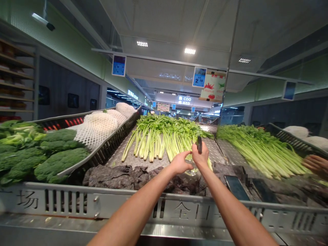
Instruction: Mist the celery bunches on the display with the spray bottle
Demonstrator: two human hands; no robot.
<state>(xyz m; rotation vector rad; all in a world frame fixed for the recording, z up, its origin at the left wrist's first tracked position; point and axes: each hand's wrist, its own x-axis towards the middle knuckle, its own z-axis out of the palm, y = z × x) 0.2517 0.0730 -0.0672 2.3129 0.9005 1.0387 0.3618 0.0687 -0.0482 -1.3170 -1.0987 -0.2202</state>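
Observation:
My right hand (201,155) is closed around the upper part of what looks like a clear spray bottle (191,169) with a black head (199,143) that sticks up above the fingers. My left hand (181,163) curls against the bottle's see-through body from the left, its thumb reaching toward my right hand. My hands hide much of the bottle. Just behind it, bunches of celery (164,140) lie side by side on a patterned metal display, stalks toward me and leaves at the back.
Dark crumpled cloth (115,177) runs along the front behind a grey slotted rail (123,201). A phone (237,188) lies at the right beside a mirror (246,150). Broccoli (61,153) and net-wrapped produce (98,126) fill the left, past a black crate wall (110,140).

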